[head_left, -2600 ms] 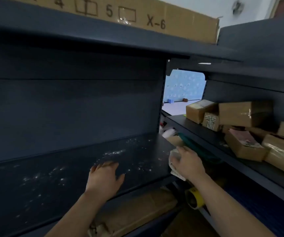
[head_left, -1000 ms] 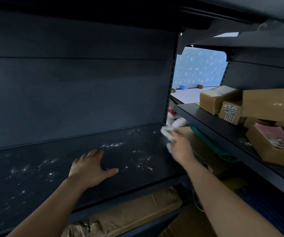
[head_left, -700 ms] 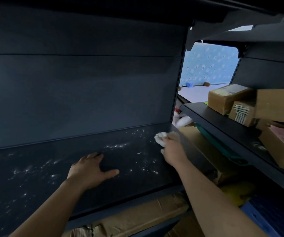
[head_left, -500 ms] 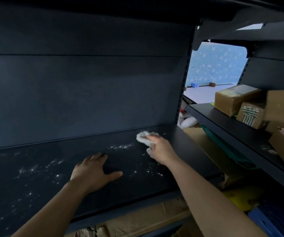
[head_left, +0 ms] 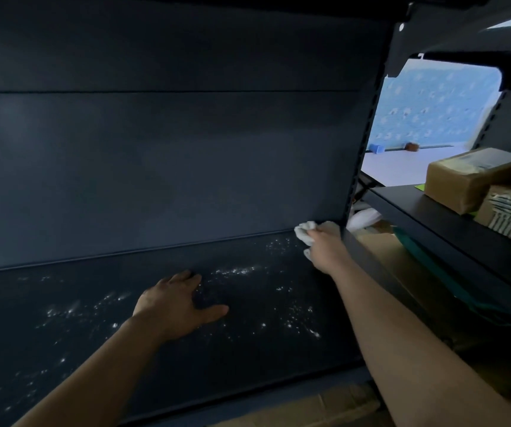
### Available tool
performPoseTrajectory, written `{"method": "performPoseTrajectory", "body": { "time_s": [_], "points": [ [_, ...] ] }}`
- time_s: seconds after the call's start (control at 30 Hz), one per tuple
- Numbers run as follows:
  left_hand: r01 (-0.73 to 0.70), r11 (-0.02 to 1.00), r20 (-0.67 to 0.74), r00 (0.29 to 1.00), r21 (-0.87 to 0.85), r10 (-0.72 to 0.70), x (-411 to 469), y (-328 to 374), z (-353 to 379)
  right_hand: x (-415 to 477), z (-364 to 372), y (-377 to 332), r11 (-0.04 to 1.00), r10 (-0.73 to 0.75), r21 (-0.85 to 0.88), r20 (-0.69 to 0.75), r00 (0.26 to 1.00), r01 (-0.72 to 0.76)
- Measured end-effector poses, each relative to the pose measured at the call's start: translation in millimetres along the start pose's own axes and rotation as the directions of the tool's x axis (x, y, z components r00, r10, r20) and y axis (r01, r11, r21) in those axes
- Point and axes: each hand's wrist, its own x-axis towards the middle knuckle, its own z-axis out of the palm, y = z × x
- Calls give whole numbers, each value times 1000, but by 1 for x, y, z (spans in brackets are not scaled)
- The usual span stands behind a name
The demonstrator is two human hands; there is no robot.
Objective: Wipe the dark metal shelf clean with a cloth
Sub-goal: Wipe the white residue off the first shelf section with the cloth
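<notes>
Right hand (head_left: pixel 325 248): clutching white cloth (head_left: pixel 305 231), rear right corner of shelf (head_left: pixel 248 359).
Left hand (head_left: pixel 175 306): spread flat, apparently pressing the shelf.

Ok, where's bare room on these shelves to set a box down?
The dark shelf holds only white specks: free left of the left hand, and between it and the right hand gripping the cloth. The right-side shelf is crowded with cardboard boxes.

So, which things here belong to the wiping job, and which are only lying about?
Belong to the job:
- dark shelf with white specks
- white cloth, held by the right hand
- left hand, flat on the shelf

Just lying about:
- cardboard boxes on the neighbouring shelf
- flattened cardboard below
</notes>
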Motion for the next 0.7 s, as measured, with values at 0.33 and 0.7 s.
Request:
{"method": "performPoseTrajectory", "body": {
  "time_s": [0.33,0.7],
  "points": [
    [12,1000,-6,1000,-28,-12,-1,1,3,-32,0,-89,789,-55,614,25,998,28],
    [1,1000,-137,991,11,0,-79,-14,29,-98,3,4,946,198,274,-60,978,-175]
  ]
}}
